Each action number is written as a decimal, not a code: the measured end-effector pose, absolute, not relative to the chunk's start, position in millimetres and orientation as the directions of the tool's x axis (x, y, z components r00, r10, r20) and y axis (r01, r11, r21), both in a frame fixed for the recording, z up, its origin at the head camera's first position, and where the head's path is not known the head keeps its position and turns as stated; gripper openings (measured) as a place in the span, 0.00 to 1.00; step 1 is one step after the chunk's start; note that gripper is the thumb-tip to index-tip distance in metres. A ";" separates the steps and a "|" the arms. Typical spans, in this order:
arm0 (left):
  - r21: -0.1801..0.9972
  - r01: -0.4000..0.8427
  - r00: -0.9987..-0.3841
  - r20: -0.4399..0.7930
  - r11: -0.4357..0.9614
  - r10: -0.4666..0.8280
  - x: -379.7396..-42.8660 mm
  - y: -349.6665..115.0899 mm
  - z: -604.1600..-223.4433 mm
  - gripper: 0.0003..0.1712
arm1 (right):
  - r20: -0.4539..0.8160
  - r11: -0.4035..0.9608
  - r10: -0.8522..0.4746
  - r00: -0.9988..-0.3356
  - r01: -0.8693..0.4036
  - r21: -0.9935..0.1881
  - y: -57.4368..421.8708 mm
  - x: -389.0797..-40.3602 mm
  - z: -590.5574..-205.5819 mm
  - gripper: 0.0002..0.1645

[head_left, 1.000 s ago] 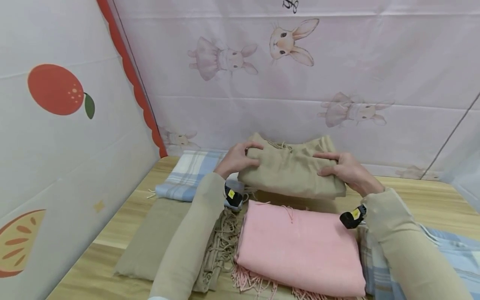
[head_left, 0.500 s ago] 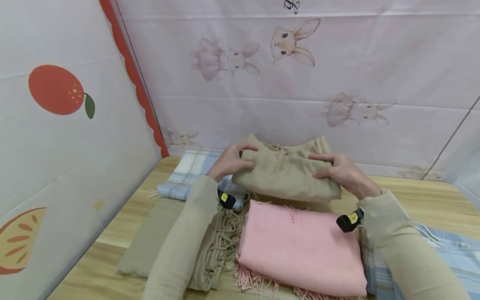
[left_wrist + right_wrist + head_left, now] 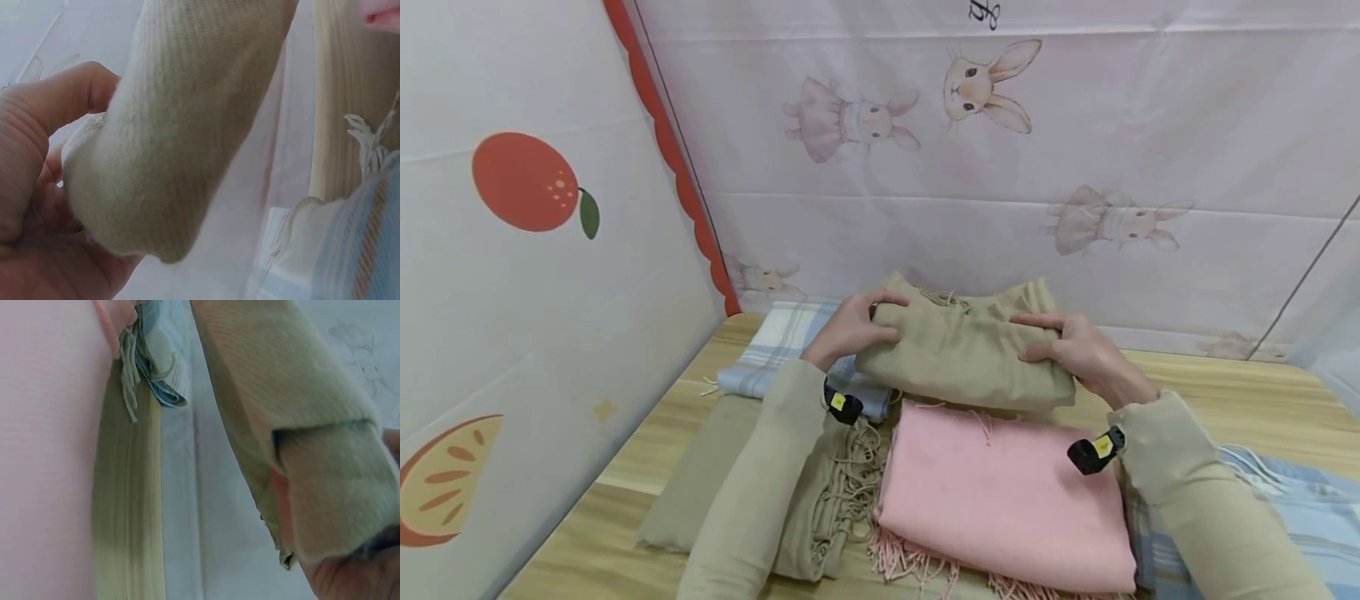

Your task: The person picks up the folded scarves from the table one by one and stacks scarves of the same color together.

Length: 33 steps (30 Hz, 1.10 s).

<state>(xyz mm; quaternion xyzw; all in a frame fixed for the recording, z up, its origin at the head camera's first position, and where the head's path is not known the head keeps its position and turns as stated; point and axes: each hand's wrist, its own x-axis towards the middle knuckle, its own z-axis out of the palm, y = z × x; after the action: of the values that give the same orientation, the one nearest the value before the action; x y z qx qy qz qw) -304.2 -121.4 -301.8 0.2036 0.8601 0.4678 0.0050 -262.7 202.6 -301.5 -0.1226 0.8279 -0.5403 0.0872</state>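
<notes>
A folded beige scarf with some fringe along its far edge is held up off the table by both hands. My left hand grips its left end, thumb in front; in the left wrist view the thumb and fingers wrap round the folded end. At the opposite end, my right hand grips the scarf with the thumb and a finger on its near face. In the right wrist view, layered folds of the scarf partly hide that hand. Just in front lies a folded pink scarf with fringe.
Another folded beige scarf lies front left, partly under my left sleeve. Behind it is a blue and white plaid scarf. More blue plaid cloth lies at the right. A printed curtain hangs behind the wooden table.
Both hands and the held beige scarf have shifted a little to the left and slightly down. The grip stays the same, and the other scarves have not moved.
</notes>
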 end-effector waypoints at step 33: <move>0.784 0.369 -0.908 0.188 0.499 0.375 -278.8 -155.0 -293.9 0.28 | 0.006 0.336 -0.348 -0.937 -0.131 -0.933 174.6 -244.5 -296.1 0.38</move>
<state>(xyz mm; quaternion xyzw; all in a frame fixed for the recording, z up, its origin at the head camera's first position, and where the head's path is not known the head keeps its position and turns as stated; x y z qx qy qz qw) -278.8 -155.0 -293.9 0.2146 0.8658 0.4520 0.0033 -244.5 174.6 -296.1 -0.1476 0.8115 -0.5570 0.0974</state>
